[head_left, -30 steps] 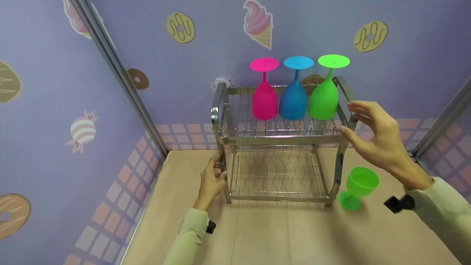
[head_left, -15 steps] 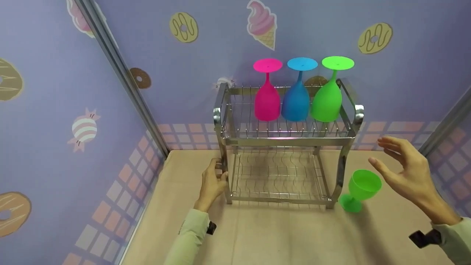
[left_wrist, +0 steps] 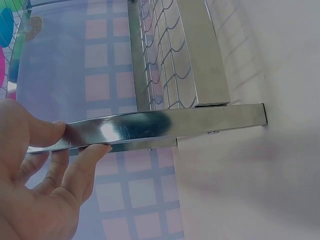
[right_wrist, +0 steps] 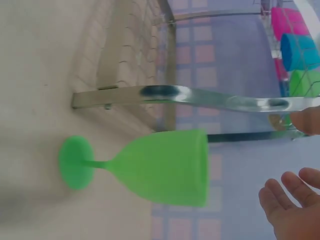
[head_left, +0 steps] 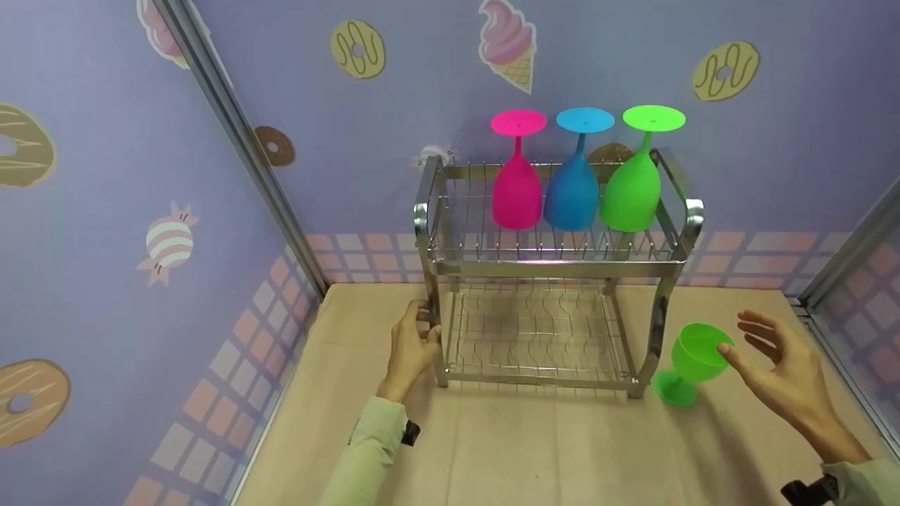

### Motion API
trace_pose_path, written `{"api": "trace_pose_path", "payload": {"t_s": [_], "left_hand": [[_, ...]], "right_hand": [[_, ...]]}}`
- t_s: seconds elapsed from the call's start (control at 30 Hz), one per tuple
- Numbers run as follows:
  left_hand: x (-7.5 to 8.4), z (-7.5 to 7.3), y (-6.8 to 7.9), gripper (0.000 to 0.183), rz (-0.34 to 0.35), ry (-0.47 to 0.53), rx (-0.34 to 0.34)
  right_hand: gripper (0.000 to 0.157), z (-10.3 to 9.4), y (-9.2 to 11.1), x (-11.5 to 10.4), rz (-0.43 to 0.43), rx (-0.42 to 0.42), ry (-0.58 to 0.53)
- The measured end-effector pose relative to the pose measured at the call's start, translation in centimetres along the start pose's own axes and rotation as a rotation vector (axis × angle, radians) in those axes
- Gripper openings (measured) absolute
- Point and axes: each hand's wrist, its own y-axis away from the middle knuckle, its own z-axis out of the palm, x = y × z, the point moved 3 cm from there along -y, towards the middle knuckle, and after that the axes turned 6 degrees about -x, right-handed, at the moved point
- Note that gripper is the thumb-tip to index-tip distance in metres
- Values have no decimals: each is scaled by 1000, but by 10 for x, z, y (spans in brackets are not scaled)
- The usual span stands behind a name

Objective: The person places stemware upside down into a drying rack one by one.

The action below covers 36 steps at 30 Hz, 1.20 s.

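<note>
A two-tier metal dish rack [head_left: 548,269] stands against the back wall. My left hand [head_left: 410,351] grips its front left leg, thumb on one side and fingers on the other, as the left wrist view shows. Upside down on the top tier are a pink goblet [head_left: 517,197], a blue goblet [head_left: 571,198] and a green goblet [head_left: 631,197]. Another green goblet [head_left: 696,358] stands upright on the table, right of the rack. Beside its rim is my right hand [head_left: 784,369], fingers spread; the right wrist view shows a gap between hand and goblet [right_wrist: 160,167].
The lower tier [head_left: 534,330] of the rack has wavy wire dividers. A pale cloth-like cover lies on the table [head_left: 506,450]. Patterned walls close in the back and left, with a metal post [head_left: 232,119] at the left corner and another [head_left: 851,239] at the right.
My right hand has left the rack's upper right side, moving right and then down to beside the upright green goblet. The left hand stays on the rack leg; the head view shifts slightly.
</note>
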Motion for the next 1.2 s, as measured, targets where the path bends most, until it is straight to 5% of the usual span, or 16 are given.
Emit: {"api": "trace_pose_path", "payload": {"t_s": [0.37,0.8,1.2], "left_hand": [[1,-1,0,46,-15,0,4],[0,-8,-3,45,-48,18,-29],[-1,-2,0,42,-24,11,-16]], "right_hand": [[87,20,31,50,209,29,31],[109,86,50,101,464,-45,-247],[96,109,45,112,505,-1,-229]]}}
